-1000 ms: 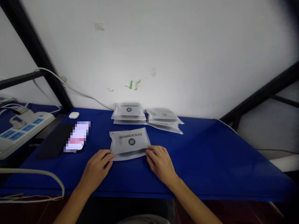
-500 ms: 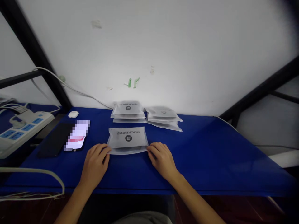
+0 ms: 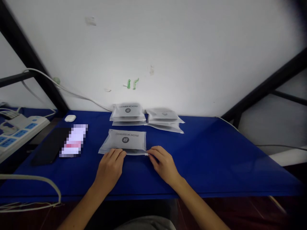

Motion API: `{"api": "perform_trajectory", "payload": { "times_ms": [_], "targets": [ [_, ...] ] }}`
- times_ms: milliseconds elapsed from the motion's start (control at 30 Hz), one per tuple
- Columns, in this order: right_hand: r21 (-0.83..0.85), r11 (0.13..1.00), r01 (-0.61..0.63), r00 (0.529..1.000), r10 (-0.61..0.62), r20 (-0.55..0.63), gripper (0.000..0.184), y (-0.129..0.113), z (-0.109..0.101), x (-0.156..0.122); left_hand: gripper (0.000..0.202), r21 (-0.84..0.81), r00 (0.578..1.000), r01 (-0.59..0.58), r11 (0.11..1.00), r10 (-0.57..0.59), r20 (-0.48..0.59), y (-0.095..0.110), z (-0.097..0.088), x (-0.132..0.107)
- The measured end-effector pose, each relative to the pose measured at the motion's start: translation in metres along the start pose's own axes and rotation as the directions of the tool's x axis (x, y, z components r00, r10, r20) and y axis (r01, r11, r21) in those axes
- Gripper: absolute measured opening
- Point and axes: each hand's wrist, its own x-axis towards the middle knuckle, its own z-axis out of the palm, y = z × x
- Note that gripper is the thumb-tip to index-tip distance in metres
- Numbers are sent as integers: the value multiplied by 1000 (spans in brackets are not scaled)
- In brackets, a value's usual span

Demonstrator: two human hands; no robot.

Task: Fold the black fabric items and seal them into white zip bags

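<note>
One frosted zip bag (image 3: 129, 144) lies flat on a blue tabletop (image 3: 216, 159), just beyond the person's left hand (image 3: 110, 167) and running across to the fingertips of the right hand (image 3: 164, 164). Its dark lettering and single round logo are upside down to the person. Farther out, ahead of both hands, are two piles of similar bags: the left pile (image 3: 128, 110) shows two, the right pile (image 3: 165, 118) at least two, their overlap hiding an exact count.

Both forearms come up from the near edge, angled inward. The left hand is palm down, fingers bent and close together over the bag's near edge; whether the thumb pinches from below I cannot tell. The right hand is turned inward, nearly closed, fingertips gathered on the bag's near right corner beside one small white zip slider (image 3: 146, 154).

To the left of the left hand lie one lit phone (image 3: 74, 140), its screen blurred into squares, and one dark flat slab (image 3: 51, 145) right beside it. Beyond the phone sits one small white case (image 3: 70, 118). Farthest left is one white power strip (image 3: 35, 127) with blue sockets.
</note>
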Motion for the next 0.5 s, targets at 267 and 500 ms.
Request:
{"api": "perform_trajectory", "payload": {
  "times_ms": [267, 500],
  "targets": [
    [-55, 998, 17, 999, -15, 32, 18, -4, -3, 1, 19, -7, 992, 46, 999, -45, 118, 5, -9, -2],
    [-86, 995, 47, 995, -39, 96, 18, -7, -3, 0, 12, -15, 984, 28, 999, -25, 174, 16, -1, 4]
  ]
}}
